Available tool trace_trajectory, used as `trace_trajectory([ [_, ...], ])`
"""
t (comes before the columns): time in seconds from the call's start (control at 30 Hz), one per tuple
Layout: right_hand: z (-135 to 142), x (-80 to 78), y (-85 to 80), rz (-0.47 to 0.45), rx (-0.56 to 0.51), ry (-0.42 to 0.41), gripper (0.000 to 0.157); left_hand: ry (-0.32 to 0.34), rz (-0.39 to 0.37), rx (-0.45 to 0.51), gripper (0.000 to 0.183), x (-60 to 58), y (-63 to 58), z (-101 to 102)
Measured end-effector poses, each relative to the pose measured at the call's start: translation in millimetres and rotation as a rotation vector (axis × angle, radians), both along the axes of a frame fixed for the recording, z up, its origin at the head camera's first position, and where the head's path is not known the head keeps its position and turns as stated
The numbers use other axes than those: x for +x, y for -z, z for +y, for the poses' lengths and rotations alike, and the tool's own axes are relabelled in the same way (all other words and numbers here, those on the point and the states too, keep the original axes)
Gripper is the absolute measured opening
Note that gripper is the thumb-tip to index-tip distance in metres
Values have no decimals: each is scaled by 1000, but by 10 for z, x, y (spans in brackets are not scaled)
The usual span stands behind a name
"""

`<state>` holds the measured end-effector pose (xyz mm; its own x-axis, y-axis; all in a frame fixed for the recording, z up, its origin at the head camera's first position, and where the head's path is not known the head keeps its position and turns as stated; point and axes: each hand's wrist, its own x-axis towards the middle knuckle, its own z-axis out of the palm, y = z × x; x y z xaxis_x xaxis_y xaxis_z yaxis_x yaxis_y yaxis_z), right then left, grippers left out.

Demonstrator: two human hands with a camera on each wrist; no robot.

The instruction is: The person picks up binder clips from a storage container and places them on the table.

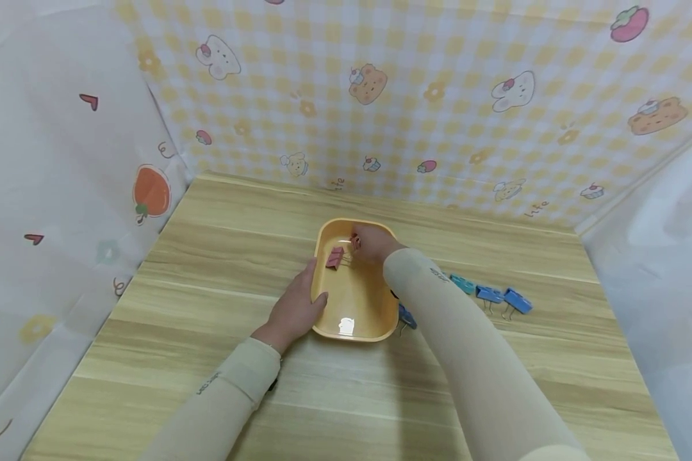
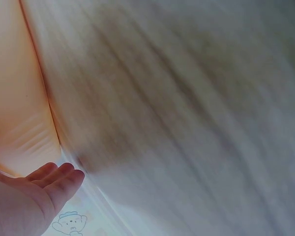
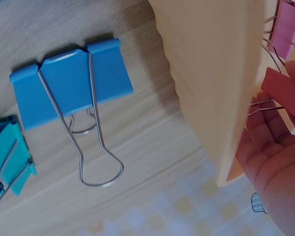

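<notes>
A yellow plastic tray [image 1: 354, 314] stands on the wooden table. My left hand [image 1: 294, 307] holds its left side, the thumb over the rim and the fingers along the outer wall. My right hand [image 1: 375, 243] is inside the far part of the tray, pinching a red binder clip [image 3: 282, 91] with wire handles. In the head view, that hand partly covers the red clip. A pink binder clip [image 1: 335, 257] lies in the tray just left of the right hand, and the right wrist view shows it beyond the held clip.
To the right of the tray lie a teal binder clip [image 1: 462, 283] and two blue binder clips [image 1: 518, 300]. Another blue clip [image 1: 406, 316] sits close against the tray's right side, partly under the right sleeve. A patterned cloth wall [image 1: 427, 128] borders the table [image 1: 236, 211] at the back.
</notes>
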<state>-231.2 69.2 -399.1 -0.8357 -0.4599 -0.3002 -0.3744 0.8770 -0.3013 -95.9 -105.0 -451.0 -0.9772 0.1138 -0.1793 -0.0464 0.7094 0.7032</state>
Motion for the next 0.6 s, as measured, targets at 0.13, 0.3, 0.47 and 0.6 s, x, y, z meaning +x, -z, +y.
trace_trajectory([
  [0.13, 11, 37, -63, 21, -20, -14, 14, -5, -4, 5, 75, 2, 3, 0],
  [0.3, 15, 81, -98, 62, -4, -62, 15, -4, -5, -8, 76, -6, 22, 1],
  [0.47, 16, 137, -149, 95, 13, -106, 20, -2, -3, -12, 76, -10, 19, 5],
  [0.6, 17, 192, -232, 101, 14, -112, 30, -2, -8, -7, 76, -5, -1, 6],
])
